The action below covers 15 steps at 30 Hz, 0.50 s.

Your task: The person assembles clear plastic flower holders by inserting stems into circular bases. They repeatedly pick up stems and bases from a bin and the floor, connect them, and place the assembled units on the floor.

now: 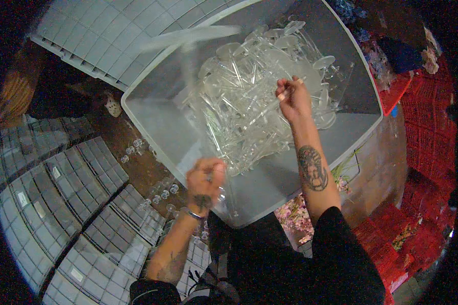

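A grey plastic bin (188,170) in front of me holds a heap of clear stemmed pieces (254,86) with flat round discs and long thin stems. My left hand (206,178), smeared by motion, is closed at the bin's near left rim. From it a blurred clear stemmed piece (189,38) stretches away, its wide disc at the far end above the bin's left side. My right hand (294,99) is over the right part of the heap with its fingers curled together. Whatever lies between those fingers blends with the clear pieces behind.
Grey lidded crates (61,178) stand stacked at the left, and a large grey grid panel (107,35) lies beyond the bin. Small clear round pieces (165,193) are on the floor left of the bin. Pink flowers (297,218) and red crates (422,203) are at the right.
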Each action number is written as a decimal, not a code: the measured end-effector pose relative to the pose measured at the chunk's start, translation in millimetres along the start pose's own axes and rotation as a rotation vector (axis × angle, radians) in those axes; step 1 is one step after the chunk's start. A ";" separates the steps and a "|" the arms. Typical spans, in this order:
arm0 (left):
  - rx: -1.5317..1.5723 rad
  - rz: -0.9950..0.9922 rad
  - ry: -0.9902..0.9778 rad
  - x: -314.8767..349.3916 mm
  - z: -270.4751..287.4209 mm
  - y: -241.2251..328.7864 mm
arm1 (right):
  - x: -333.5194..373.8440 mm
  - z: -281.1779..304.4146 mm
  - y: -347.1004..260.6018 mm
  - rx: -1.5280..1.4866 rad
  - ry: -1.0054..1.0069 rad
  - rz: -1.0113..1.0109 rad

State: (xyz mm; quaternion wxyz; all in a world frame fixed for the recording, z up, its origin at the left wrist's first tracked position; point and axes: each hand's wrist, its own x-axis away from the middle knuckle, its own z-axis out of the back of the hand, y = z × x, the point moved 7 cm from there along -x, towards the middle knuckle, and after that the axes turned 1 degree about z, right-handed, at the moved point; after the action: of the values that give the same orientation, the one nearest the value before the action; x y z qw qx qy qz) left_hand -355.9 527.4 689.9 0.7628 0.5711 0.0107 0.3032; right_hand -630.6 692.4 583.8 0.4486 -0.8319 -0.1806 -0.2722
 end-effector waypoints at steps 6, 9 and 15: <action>-0.141 -0.081 0.133 -17.2 49.1 -39.4 | -38.7 -6.1 23.0 0.098 0.033 -0.197; -0.251 -0.186 0.164 -17.2 54.2 -52.1 | -24.7 -1.2 36.2 0.267 0.057 -0.096; -0.559 -0.336 0.135 -18.9 45.2 -53.2 | -7.0 0.2 53.0 0.349 0.078 0.125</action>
State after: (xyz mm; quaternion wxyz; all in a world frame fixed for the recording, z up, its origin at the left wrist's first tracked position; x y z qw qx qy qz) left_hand -331.0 470.6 652.6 0.9269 0.3084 0.0714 0.2015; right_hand -607.1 664.0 545.0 0.6090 -0.7397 -0.1556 -0.2402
